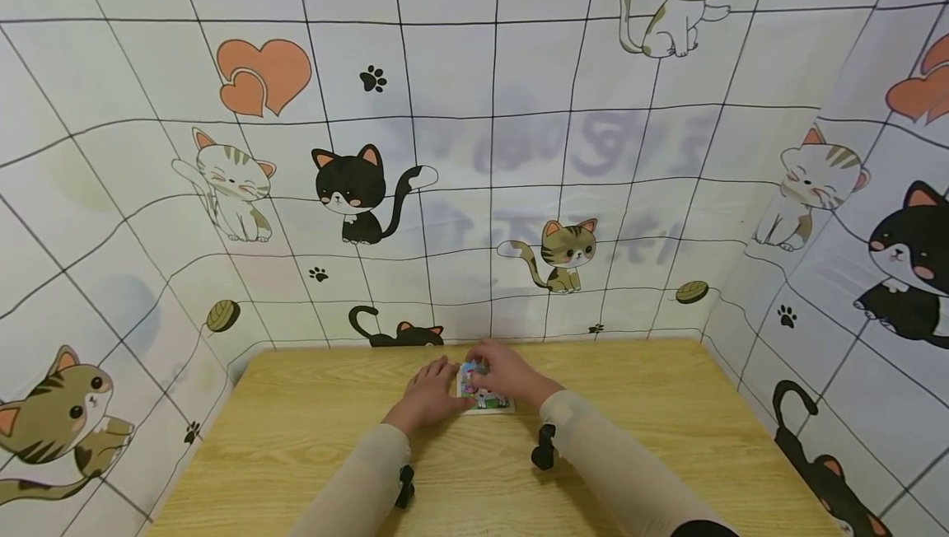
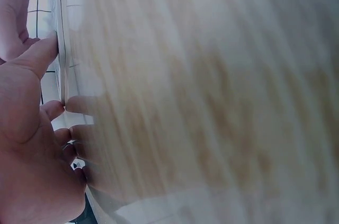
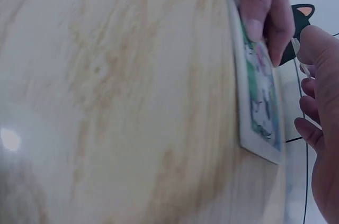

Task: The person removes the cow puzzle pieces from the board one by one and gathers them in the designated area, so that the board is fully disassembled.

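A small flat picture board (image 1: 493, 403) with a white border and a colourful print lies on the wooden table. My left hand (image 1: 428, 395) rests at the board's left side, fingers extended on the tabletop. Its thumb (image 2: 42, 54) touches the board, and in the right wrist view the left hand (image 3: 267, 7) presses on the printed face near one end. Over the board's far part, my right hand (image 1: 507, 371) pinches a thin flat piece (image 3: 304, 69) between thumb and fingers. Only the piece's pale edge shows; its shape is hidden by the hand.
The wooden table (image 1: 319, 446) ends at a white cloth wall (image 1: 460, 216) printed with cats, hearts and grid lines. That cloth also bounds the left and right sides. Dark wrist mounts (image 1: 544, 446) sit under both sleeves.
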`<state>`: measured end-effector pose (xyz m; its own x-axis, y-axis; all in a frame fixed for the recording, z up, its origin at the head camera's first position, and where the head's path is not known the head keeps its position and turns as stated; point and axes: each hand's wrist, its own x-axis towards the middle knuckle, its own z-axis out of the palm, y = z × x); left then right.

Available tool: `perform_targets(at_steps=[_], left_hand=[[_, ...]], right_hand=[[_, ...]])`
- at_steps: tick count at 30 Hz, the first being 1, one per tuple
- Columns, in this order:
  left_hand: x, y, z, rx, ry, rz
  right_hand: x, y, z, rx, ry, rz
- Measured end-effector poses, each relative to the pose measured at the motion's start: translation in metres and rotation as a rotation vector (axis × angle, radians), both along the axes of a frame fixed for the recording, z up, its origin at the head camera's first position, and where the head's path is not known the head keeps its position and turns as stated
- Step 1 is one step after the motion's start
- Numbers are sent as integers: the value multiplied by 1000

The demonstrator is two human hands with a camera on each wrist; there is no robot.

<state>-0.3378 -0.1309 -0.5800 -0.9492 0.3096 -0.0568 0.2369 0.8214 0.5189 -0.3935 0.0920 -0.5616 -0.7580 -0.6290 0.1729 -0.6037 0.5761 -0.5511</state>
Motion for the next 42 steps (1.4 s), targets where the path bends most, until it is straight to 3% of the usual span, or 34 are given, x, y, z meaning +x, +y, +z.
perform_targets(at_steps=[1,3,4,10,18,21,28,33,35,41,42], left_hand=[[2,0,2,1,-7,3],[1,-1,-3,-3,9,-3],[3,1,2,3,-2,3],[2,2,4,15,-14,11],[-9,-1,-15,-8,-15,24],[-9,0,-15,-1,-16,27],[0,2,0,16,-17,23],[4,2,4,24,-13,17],[2,2,0,12,8,9],[9,4,13,10,-20,3],[8,4,11,13,-16,2]], right_hand=[[0,0,2,-17,-14,-3],[1,1,5,-52,-37,-3],[1,2,6,-73,-46,-2],[2,8,12,-180,-112,2],[9,24,25,-207,-143,-1],[10,31,29,-211,-138,-8],[11,44,39,-203,-111,-43],[12,53,43,-208,-95,-50],[12,58,45,-215,-78,-50],[14,70,53,-238,-85,-56],[15,72,55,-244,-93,-58]])
